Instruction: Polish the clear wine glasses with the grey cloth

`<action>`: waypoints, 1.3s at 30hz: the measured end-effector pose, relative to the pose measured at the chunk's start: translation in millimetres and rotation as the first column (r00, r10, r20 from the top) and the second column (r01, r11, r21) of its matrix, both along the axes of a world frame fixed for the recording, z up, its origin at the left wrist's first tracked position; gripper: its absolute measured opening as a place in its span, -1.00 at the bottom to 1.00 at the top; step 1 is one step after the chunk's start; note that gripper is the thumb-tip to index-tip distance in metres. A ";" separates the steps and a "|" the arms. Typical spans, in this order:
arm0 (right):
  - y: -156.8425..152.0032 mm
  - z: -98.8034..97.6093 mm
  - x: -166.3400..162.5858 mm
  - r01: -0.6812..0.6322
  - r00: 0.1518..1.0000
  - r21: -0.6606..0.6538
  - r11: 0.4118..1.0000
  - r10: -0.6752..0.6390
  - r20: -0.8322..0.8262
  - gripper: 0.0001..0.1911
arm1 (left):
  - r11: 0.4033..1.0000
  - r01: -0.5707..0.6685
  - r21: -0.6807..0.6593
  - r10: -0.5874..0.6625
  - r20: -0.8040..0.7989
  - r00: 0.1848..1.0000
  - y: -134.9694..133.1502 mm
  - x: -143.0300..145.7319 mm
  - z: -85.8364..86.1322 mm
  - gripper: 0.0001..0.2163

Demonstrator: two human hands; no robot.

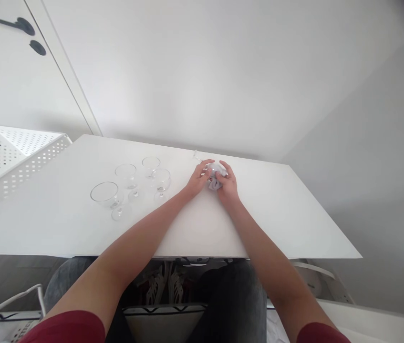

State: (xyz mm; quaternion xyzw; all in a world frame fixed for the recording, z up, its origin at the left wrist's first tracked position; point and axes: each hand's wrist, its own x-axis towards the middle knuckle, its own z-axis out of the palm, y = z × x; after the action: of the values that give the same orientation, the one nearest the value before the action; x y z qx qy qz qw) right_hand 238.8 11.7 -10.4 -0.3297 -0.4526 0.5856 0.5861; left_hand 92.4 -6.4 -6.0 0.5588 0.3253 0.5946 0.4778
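Observation:
Above the white table, a stemmed glass [197, 156] lies tilted, its foot pointing away to the left and its bowl between my two hands. My left hand [199, 178] is closed round the bowl from the left side. My right hand [228, 182] grips a crumpled pale grey cloth [215, 184], pressed at the bowl; how far it reaches inside I cannot tell. To the left of my hands several clear stemmed glasses stand upright: a wide one [104, 192] nearest me, one [126, 176] behind it, another [161, 179] and a farther one [150, 166].
The white table [280, 214] meets a white wall along its back edge. A white perforated metal unit [44, 159] stands beyond its left end, near a door with a dark handle [25, 26]. My knees are under the front edge.

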 end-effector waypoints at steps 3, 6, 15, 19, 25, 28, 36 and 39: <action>16.4 -3.7 21.0 0.135 0.966 -0.139 0.981 -0.161 -0.201 -0.44 | 0.994 0.105 -0.023 -0.104 0.065 0.992 1.4 -1.1 -0.7 -0.70; 24.0 -3.1 38.4 0.192 0.933 -0.182 0.964 -0.237 -0.272 -0.51 | 0.971 0.184 -0.154 -0.141 0.255 0.957 2.5 -5.6 1.3 -0.70; 16.8 4.4 34.1 0.095 0.991 0.144 0.985 -0.107 0.081 -0.83 | 0.837 0.364 -0.409 -0.211 0.373 0.903 6.1 -13.7 5.5 -0.57; 19.1 -0.1 39.3 0.163 0.979 0.198 0.967 -0.184 0.089 -0.61 | 0.773 0.496 -0.395 -0.454 0.201 0.868 1.5 -12.8 1.3 -0.56; 15.8 4.2 40.7 -0.021 0.965 0.277 0.961 -0.052 0.255 -0.62 | 0.701 0.571 -0.426 -0.580 0.125 0.805 -4.3 -10.7 2.5 -0.60; 11.7 12.5 41.9 -0.020 0.918 0.329 0.944 -0.113 0.381 -0.55 | 0.720 0.549 -0.424 -0.552 0.127 0.824 -5.2 -9.3 4.4 -0.58; 14.6 16.7 52.4 -0.138 0.947 0.141 0.980 0.089 0.308 -0.48 | 0.702 0.557 -0.444 -0.609 0.032 0.793 -10.4 -10.0 12.6 -0.60; 9.9 20.5 49.9 -0.058 0.975 0.139 0.989 0.026 0.220 -0.50 | 0.710 0.569 -0.414 -0.624 0.006 0.782 -11.7 -9.4 12.4 -0.57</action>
State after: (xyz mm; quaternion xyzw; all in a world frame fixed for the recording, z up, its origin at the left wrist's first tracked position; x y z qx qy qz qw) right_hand 288.7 21.6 10.1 -0.3390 -0.5621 0.5239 0.5428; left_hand 83.0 -18.1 6.4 0.5646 0.2710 0.2907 0.7234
